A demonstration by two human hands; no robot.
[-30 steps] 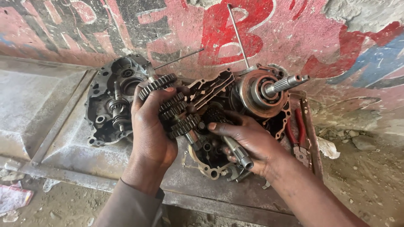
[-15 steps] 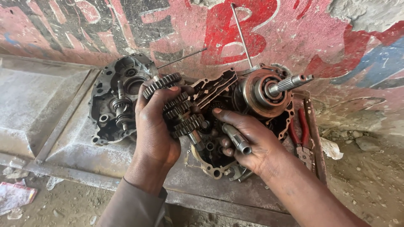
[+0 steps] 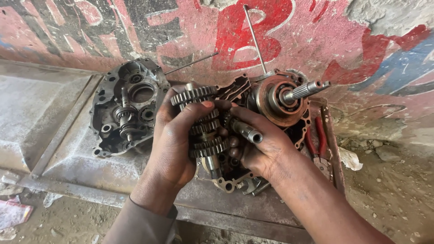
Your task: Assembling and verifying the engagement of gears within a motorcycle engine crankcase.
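Note:
My left hand is closed around a greasy stack of gears on a shaft, held over an open engine crankcase half. My right hand grips the same gear cluster from the right, with a short steel shaft sticking out between its fingers. Just behind my right hand, a rusty round crank assembly with a splined shaft sits in the crankcase. Both hands hide most of the case's inside.
A second crankcase half with small gears lies to the left on a metal tray. Red-handled pliers lie at the right. Two thin rods stand up from the engine. Behind is a painted wall; below, dirt ground.
Both hands have drawn closer together on the gear stack, lifting it slightly. My right hand moved up and left, bringing the short shaft nearer the gears.

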